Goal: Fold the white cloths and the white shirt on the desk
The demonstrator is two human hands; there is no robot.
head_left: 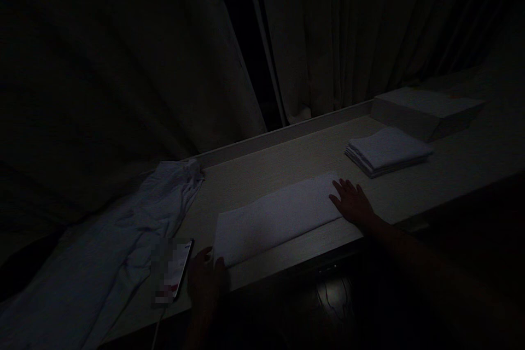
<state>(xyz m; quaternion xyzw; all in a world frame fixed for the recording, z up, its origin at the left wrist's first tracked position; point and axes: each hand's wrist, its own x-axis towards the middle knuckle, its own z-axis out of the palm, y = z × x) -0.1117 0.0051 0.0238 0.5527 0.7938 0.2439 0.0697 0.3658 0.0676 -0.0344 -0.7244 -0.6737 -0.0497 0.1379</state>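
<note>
A long folded white cloth (279, 216) lies flat on a pale wooden surface, in very dim light. At its right end rests my right hand (351, 202), its fingers spread and the fingertips touching the edge of the cloth. By the left end is my left hand (206, 279), with thumb and forefinger apart near the cloth's corner; its other fingers are lost in shadow. Beyond my right hand sits a stack of folded white cloths (388, 149). Just left of my left hand lies a phone (180, 270), its screen lit and partly blurred out.
Crumpled white cloth (135, 235) spreads over the left end of the surface (283, 161). A pale box-like block (426, 109) stands at the back right. Dark curtains (320, 27) hang behind a low back ledge, and a cable (157, 328) runs down from the phone.
</note>
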